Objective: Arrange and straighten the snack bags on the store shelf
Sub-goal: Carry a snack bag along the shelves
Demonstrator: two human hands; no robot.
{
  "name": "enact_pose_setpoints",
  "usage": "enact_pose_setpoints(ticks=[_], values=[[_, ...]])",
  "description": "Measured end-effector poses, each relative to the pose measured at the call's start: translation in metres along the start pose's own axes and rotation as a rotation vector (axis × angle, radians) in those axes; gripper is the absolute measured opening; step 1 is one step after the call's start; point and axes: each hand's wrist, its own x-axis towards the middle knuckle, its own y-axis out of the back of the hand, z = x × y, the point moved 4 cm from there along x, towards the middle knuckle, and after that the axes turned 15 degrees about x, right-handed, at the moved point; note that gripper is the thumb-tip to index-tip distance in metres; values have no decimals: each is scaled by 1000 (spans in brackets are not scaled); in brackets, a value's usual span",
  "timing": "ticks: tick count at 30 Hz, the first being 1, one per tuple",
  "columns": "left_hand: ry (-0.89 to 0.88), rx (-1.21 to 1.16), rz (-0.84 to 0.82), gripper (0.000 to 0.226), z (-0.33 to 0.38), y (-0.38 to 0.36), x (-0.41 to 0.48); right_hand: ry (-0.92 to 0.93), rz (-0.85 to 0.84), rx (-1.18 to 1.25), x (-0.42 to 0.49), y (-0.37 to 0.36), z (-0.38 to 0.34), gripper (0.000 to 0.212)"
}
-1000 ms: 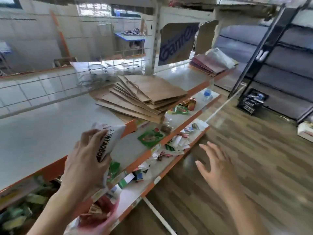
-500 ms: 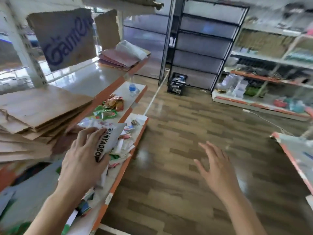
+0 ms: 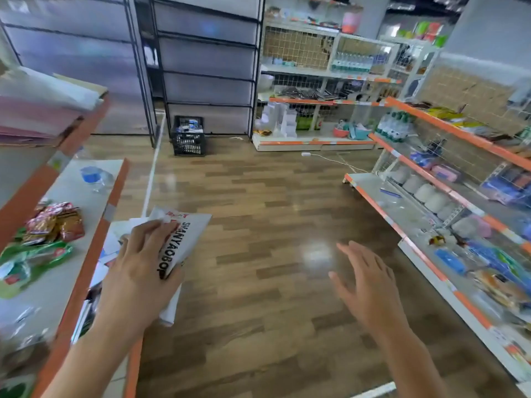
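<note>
My left hand grips a white snack bag with black lettering, held over the front edge of the orange-trimmed store shelf on my left. Red and brown snack bags and green snack bags lie loosely on that shelf's middle level. Out over the wooden floor, my right hand hovers with its fingers spread and nothing in it.
A water bottle lies further along the left shelf. A second orange-trimmed shelf unit full of goods runs along the right. A black crate stands on the floor by dark racks at the back. Wooden floor lies between the shelves.
The view has swung right, from the left shelf with its cardboard stack to the aisle and the right shelf. My left hand keeps hold of the white bag; my right hand stays spread.
</note>
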Motion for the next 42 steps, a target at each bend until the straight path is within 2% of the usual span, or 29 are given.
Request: enact_pose_setpoints(ticks=[3, 11, 23, 33, 42], values=[[-59, -42, -11, 65, 15, -15, 28, -107, 6, -6, 4, 5, 13, 48], [-168, -97, -40, 66, 50, -66, 99, -225, 24, -23, 42, 0, 49, 51], [-230, -188, -87, 65, 131, -144, 247, -263, 69, -12, 179, -7, 129, 51], [-323, -150, -70, 64, 195, -205, 344, -325, 109, -53, 265, -8, 191, 50], [-513, -227, -122, 65, 284, -274, 478, -477, 185, -129, 362, -6, 250, 49]])
